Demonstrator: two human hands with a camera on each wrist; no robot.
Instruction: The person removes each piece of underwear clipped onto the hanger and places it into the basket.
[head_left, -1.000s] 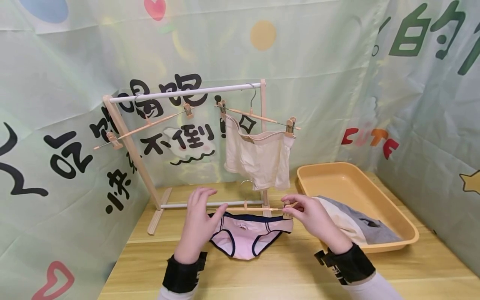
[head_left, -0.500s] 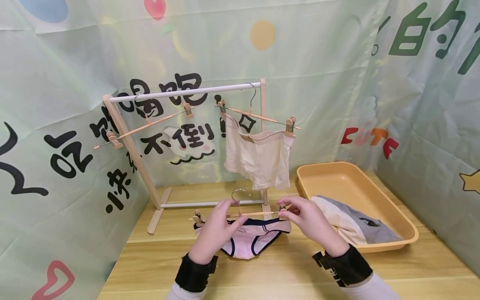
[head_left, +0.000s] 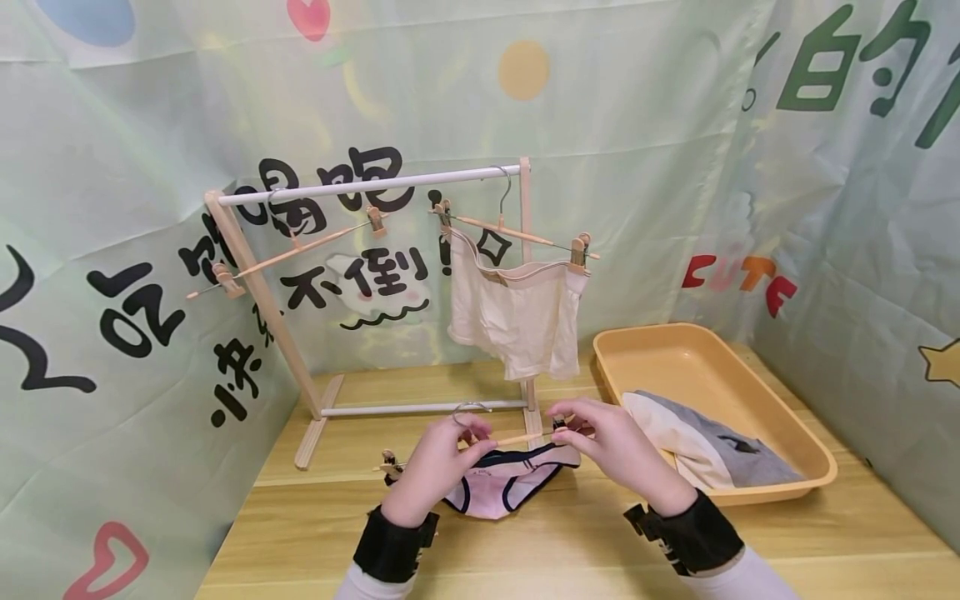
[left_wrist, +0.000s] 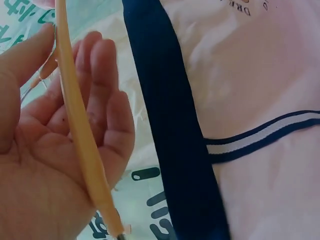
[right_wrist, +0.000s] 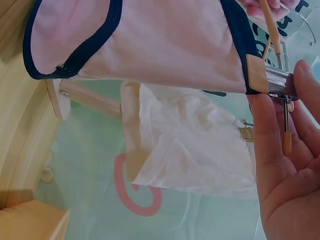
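Note:
Pink underpants (head_left: 487,493) with navy trim hang low over the table from a wooden clip hanger (head_left: 517,439). My left hand (head_left: 431,467) holds the hanger's bar near its middle, below the metal hook (head_left: 471,407); in the left wrist view the wooden bar (left_wrist: 80,120) runs across the palm with the thumb against it. At the right end, my right hand (head_left: 622,450) pinches the metal-and-wood clip (right_wrist: 272,80), which bites the navy waistband. The left clip (head_left: 390,465) sits at the other end, where my left hand partly hides the waistband.
Behind stands a small wooden rack (head_left: 375,181). Cream shorts (head_left: 517,317) hang from one clip hanger there, beside a bare hanger (head_left: 300,247) on the left. A yellow tray (head_left: 660,350) at the right holds grey and cream cloth (head_left: 720,450). Printed fabric walls enclose the table.
My left hand has come right, from beside the hanger's left part to grip its middle. The hanger has shifted slightly left and down. My right hand stays at the right clip.

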